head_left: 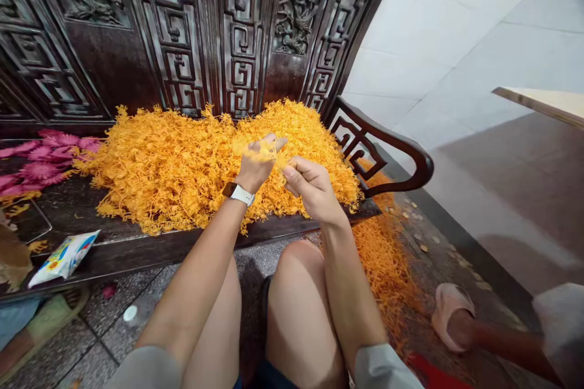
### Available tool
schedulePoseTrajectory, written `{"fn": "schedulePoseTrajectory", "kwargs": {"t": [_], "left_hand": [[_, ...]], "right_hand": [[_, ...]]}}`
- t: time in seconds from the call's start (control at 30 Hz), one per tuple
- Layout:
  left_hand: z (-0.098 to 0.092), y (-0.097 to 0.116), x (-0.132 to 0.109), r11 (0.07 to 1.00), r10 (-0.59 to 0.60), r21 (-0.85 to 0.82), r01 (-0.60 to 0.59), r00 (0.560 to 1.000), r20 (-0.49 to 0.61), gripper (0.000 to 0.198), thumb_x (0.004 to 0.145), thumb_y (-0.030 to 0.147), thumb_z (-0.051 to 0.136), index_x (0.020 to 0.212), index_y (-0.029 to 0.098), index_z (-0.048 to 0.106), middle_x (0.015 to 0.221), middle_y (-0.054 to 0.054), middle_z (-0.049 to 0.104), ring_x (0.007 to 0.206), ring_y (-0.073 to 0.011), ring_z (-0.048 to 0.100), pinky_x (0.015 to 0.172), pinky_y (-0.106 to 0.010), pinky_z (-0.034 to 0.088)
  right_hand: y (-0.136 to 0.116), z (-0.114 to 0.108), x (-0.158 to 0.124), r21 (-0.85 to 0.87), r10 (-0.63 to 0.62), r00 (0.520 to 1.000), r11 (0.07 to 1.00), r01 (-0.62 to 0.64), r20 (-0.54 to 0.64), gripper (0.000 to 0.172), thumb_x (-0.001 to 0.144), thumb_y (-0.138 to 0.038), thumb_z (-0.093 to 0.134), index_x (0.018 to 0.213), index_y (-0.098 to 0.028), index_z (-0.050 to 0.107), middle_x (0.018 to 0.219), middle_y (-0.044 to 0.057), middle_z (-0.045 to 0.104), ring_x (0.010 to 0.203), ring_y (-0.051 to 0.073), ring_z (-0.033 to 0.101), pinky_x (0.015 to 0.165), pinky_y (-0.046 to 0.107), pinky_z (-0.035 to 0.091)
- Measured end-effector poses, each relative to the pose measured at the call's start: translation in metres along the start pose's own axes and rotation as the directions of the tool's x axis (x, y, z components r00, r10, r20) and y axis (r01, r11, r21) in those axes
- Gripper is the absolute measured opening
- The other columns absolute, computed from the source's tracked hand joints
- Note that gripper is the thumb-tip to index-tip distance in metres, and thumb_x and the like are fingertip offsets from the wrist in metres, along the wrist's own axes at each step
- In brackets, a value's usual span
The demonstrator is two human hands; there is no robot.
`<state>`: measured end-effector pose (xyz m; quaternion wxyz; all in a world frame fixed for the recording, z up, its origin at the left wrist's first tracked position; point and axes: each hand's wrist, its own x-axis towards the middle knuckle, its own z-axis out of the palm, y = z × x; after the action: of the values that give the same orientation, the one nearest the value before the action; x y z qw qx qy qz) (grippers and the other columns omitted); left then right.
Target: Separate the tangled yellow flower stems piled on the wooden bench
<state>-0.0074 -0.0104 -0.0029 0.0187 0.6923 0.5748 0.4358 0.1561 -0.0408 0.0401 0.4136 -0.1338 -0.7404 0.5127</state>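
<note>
A large heap of yellow-orange plastic flower pieces with thin curly petals lies on a dark wooden bench. Above the heap's right part, my left hand, with a white-banded watch on the wrist, has its fingers around yellow flower pieces, slightly blurred. Close beside it, my right hand is closed, thumb and forefinger pinching the near end of a flower piece at the left fingertips. How many pieces are between the hands I cannot tell.
Pink plastic flowers and a white-and-blue packet lie at the bench's left. The curved armrest bounds the right side. More orange pieces cover the floor there. Other people's feet show low at both sides. A white-capped bottle stands below.
</note>
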Motion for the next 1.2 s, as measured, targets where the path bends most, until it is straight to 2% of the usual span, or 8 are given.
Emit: {"fn": "schedulePoseTrajectory", "kwargs": {"t": [0.1, 0.2, 0.27, 0.4, 0.53, 0.6, 0.9, 1.2], "left_hand": [[0.004, -0.010, 0.003, 0.998, 0.042, 0.035, -0.044, 0.997, 0.069, 0.039, 0.100, 0.006, 0.051, 0.123, 0.020, 0.079, 0.121, -0.010, 0.078, 0.108, -0.0229, 0.071, 0.100, -0.035, 0.054], [0.009, -0.028, 0.009, 0.995, -0.095, -0.020, 0.099, 0.985, 0.146, 0.050, 0.093, -0.005, 0.045, 0.117, 0.016, 0.083, 0.120, -0.011, 0.081, 0.113, -0.0240, 0.074, 0.107, -0.037, 0.055], [0.008, -0.035, 0.012, 0.988, -0.145, -0.033, 0.152, 0.977, 0.156, 0.052, 0.091, -0.005, 0.045, 0.117, 0.017, 0.085, 0.118, -0.011, 0.083, 0.111, -0.0254, 0.076, 0.107, -0.039, 0.057], [-0.001, -0.029, 0.010, 0.995, -0.102, 0.011, 0.101, 0.981, 0.164, 0.055, 0.091, -0.005, 0.046, 0.125, 0.019, 0.083, 0.126, -0.010, 0.081, 0.120, -0.0276, 0.075, 0.109, -0.042, 0.056], [-0.003, -0.014, 0.001, 0.989, -0.075, 0.142, 0.040, 0.966, 0.249, 0.053, 0.093, -0.002, 0.046, 0.125, 0.019, 0.082, 0.126, -0.013, 0.080, 0.121, -0.0329, 0.074, 0.107, -0.047, 0.057], [0.000, -0.009, -0.003, 0.987, -0.034, 0.161, -0.013, 0.956, 0.290, 0.051, 0.095, 0.000, 0.045, 0.125, 0.019, 0.082, 0.125, -0.014, 0.080, 0.120, -0.0349, 0.074, 0.104, -0.049, 0.058], [0.004, 0.006, -0.007, 0.994, 0.090, -0.085, -0.071, 0.965, 0.245, 0.080, 0.095, 0.003, 0.057, 0.170, 0.023, 0.036, 0.138, -0.016, 0.073, 0.119, -0.0306, 0.074, 0.099, -0.041, 0.058], [0.003, 0.007, -0.006, 0.998, 0.067, -0.004, -0.067, 0.976, 0.208, 0.066, 0.097, 0.009, 0.062, 0.161, 0.017, 0.049, 0.138, -0.020, 0.070, 0.123, -0.0331, 0.070, 0.105, -0.047, 0.056]], "right_hand": [[-0.019, 0.007, -0.007, 0.349, -0.251, 0.954, 0.919, 0.182, 0.164, 0.029, 0.105, -0.028, 0.064, 0.078, -0.021, 0.058, 0.058, -0.006, 0.042, 0.048, 0.006, 0.034, 0.048, 0.025, 0.027], [-0.039, 0.007, -0.018, 0.735, -0.635, 0.724, 0.622, 0.272, 0.270, 0.031, 0.104, -0.028, 0.063, 0.073, -0.022, 0.060, 0.055, -0.005, 0.054, 0.045, 0.007, 0.046, 0.051, 0.026, 0.039], [-0.044, 0.000, -0.022, 0.823, -0.692, 0.673, 0.524, 0.221, 0.260, 0.026, 0.101, -0.028, 0.066, 0.075, -0.024, 0.065, 0.056, -0.005, 0.058, 0.045, 0.007, 0.048, 0.051, 0.025, 0.042], [-0.014, -0.024, -0.015, 0.664, -0.187, 0.974, 0.714, 0.224, -0.128, 0.009, 0.096, -0.037, 0.074, 0.098, -0.028, 0.072, 0.066, -0.004, 0.060, 0.050, 0.008, 0.043, 0.048, 0.022, 0.037], [0.032, -0.038, -0.001, 0.358, 0.405, 0.730, 0.904, -0.232, -0.550, 0.041, 0.083, -0.040, 0.085, 0.117, -0.023, 0.068, 0.094, 0.003, 0.071, 0.064, 0.009, 0.048, 0.058, 0.025, 0.041], [0.044, -0.038, 0.002, 0.201, 0.355, 0.705, 0.934, -0.295, -0.614, 0.047, 0.082, -0.043, 0.084, 0.121, -0.022, 0.069, 0.096, 0.003, 0.070, 0.066, 0.010, 0.048, 0.061, 0.025, 0.040], [0.067, -0.037, -0.001, -0.251, 0.072, 0.887, 0.946, -0.206, -0.455, 0.037, 0.094, -0.054, 0.072, 0.108, -0.020, 0.074, 0.106, 0.008, 0.075, 0.095, 0.021, 0.067, 0.086, 0.035, 0.051], [0.074, -0.039, -0.001, -0.347, -0.030, 0.939, 0.933, -0.096, -0.341, 0.038, 0.098, -0.056, 0.068, 0.088, -0.020, 0.073, 0.089, 0.005, 0.067, 0.088, 0.019, 0.059, 0.083, 0.034, 0.045]]}}
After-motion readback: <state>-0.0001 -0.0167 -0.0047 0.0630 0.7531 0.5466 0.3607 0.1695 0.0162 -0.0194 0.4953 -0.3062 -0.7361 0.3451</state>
